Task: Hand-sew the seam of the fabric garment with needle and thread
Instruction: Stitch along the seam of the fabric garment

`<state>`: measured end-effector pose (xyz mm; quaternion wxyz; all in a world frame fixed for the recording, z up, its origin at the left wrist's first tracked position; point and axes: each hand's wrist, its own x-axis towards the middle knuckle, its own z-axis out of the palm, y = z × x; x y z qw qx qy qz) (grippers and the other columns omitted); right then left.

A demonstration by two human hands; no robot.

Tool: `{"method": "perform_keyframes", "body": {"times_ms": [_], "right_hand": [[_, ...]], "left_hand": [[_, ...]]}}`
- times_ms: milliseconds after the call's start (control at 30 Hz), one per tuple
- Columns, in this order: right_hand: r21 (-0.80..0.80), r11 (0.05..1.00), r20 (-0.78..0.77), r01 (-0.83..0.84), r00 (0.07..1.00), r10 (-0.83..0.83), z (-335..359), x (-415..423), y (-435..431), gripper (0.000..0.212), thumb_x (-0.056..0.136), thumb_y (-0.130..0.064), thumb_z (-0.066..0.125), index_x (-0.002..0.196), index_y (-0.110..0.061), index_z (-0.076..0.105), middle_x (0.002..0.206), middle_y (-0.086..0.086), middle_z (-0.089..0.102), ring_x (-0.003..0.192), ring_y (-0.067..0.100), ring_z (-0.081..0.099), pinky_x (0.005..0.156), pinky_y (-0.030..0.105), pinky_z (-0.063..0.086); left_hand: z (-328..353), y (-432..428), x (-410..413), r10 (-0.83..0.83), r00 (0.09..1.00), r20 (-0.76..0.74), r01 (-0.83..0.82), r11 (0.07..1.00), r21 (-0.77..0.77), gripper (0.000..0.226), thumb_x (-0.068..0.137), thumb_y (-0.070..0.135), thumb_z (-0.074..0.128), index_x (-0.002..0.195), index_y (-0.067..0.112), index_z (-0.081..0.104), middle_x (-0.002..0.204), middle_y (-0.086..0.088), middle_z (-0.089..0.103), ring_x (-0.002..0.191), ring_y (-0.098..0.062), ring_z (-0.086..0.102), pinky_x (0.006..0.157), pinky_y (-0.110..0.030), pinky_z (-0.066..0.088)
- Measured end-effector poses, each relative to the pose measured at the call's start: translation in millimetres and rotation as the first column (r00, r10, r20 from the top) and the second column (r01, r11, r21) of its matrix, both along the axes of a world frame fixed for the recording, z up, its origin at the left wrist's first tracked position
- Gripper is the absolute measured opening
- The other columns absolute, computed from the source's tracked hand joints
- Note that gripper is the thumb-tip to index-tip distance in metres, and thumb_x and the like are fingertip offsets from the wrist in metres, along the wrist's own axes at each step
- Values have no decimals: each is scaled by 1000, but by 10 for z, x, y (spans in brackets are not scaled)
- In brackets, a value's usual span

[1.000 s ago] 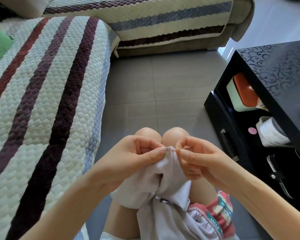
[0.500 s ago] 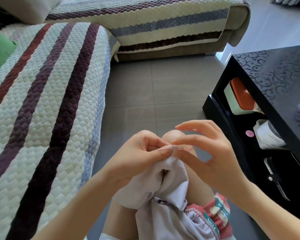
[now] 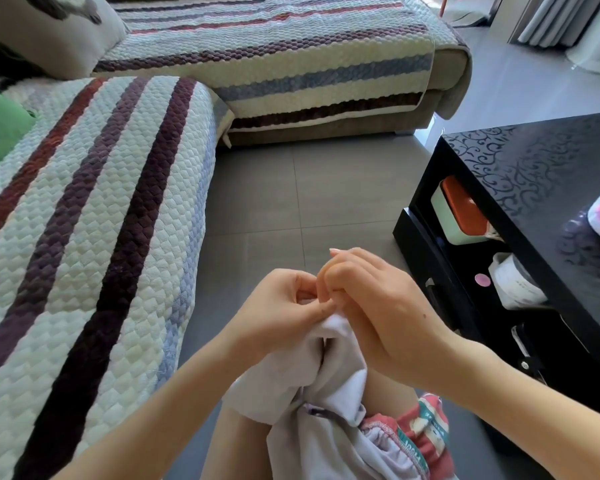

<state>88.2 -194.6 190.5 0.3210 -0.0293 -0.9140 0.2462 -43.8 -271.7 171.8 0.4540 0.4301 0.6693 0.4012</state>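
Note:
A pale lilac-white garment [image 3: 321, 393] lies bunched over my lap and rises to a fold between my hands. My left hand [image 3: 284, 311] pinches the top of that fold between thumb and forefinger. My right hand [image 3: 374, 303] is pressed against the left one, its fingers curled over the same spot on the fold. The needle and thread are hidden behind the fingers. A red patterned waistband [image 3: 420, 434] of the garment shows at the lower right.
A striped quilted sofa [image 3: 84, 220] runs along my left and across the back. A black patterned coffee table [image 3: 534, 174] stands on my right, its open shelf holding a green box with an orange lid [image 3: 459, 213] and a roll [image 3: 515, 282]. Grey floor tiles [image 3: 302, 195] lie ahead.
My right hand has moved in from beside the fold and curled over the left fingertips, covering the needle that showed earlier. The view has tilted upward.

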Motion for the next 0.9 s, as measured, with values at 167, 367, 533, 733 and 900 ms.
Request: {"method": "perform_keyframes", "body": {"times_ms": [167, 367, 533, 733, 900], "right_hand": [[-856, 494, -130, -154, 988, 83, 320, 56, 306, 11, 95, -9, 45, 84, -11, 43, 58, 0, 46, 47, 17, 41, 42, 27, 39], [-747, 429, 295, 507, 832, -470, -290, 325, 1971, 30, 94, 3, 40, 75, -18, 48, 56, -6, 40, 41, 6, 37, 35, 16, 26], [-259, 281, 413, 924, 369, -833, -520, 579, 2556, 18, 95, -15, 43, 106, -7, 54, 103, 17, 60, 95, 32, 55, 76, 33, 36], [-516, 835, 206, 188, 974, -92, -58, -26, 1049, 5, 85, -12, 68, 90, -10, 69, 58, -14, 53, 53, -1, 41, 54, 11, 32], [-377, 926, 308, -33, 938, 159, -96, 26, 449, 17, 85, -32, 65, 91, -19, 73, 57, 0, 49, 52, 9, 35, 54, 11, 29]], "left_hand": [[-43, -52, -28, -52, 999, 10, 52, 999, -6, 14, 76, 32, 68, 65, 24, 73, 69, 8, 66, 69, -5, 61, 66, -24, 48], [96, -220, -354, -62, 917, 394, 91, 994, -57, 9, 79, 12, 74, 78, 2, 73, 74, -4, 69, 66, -9, 64, 60, -16, 50], [123, -265, -381, -22, 908, 418, 82, 989, -126, 7, 79, 11, 76, 81, 5, 77, 79, -11, 71, 69, -11, 67, 62, -17, 52], [163, -176, -325, -29, 910, 415, 87, 989, -121, 29, 78, 7, 67, 91, -18, 64, 77, -7, 67, 68, -11, 66, 63, -17, 52], [208, -175, -319, -55, 913, 405, 109, 988, -112, 29, 79, 6, 65, 91, -21, 62, 75, -3, 67, 68, -9, 65, 64, -16, 52]]}}
